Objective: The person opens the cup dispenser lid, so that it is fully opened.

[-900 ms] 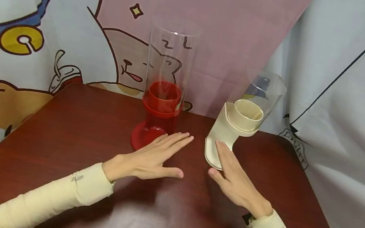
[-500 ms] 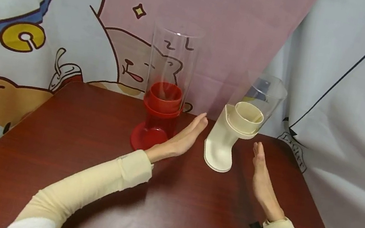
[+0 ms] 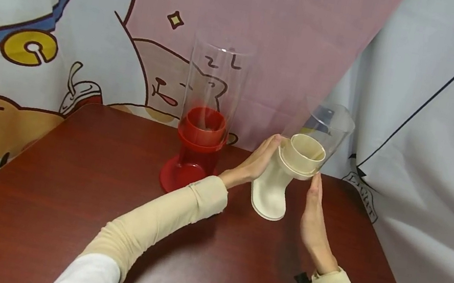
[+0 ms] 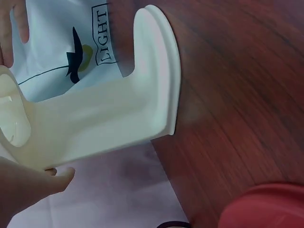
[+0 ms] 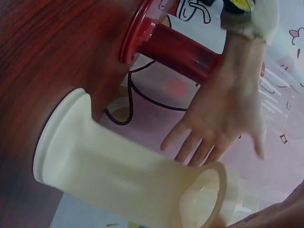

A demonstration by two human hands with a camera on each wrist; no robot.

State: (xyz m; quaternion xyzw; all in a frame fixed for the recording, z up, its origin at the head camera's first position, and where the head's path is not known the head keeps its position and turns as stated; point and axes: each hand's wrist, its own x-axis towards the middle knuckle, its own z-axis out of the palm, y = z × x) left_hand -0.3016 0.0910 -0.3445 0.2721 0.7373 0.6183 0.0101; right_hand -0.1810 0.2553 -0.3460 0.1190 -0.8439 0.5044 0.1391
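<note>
A cream plastic stand (image 3: pixel 270 193) with a ring at its top carries a clear, slanted tube (image 3: pixel 340 126) at the table's back right. My left hand (image 3: pixel 253 163) lies along the stand's left side, fingertips at the ring; in the right wrist view this left hand (image 5: pixel 221 114) has straight, spread fingers meeting the stand's edge. On the opposite side, my right hand (image 3: pixel 315 220) holds its straight fingers upward, tips at the ring's right edge. Whether its palm touches cannot be told. In the left wrist view, the cream stand (image 4: pixel 95 118) shows its curved foot.
Left of the cream stand, a red stand (image 3: pixel 183 174) holds a tall upright clear tube (image 3: pixel 219 78). The brown wooden table (image 3: pixel 67 195) reaches back to a printed cloth (image 3: pixel 293 33), which also hangs along both sides.
Both hands have turned from palms down to palms facing each other. They moved apart, then closed in on the cream stand from both sides. The stands have stayed put.
</note>
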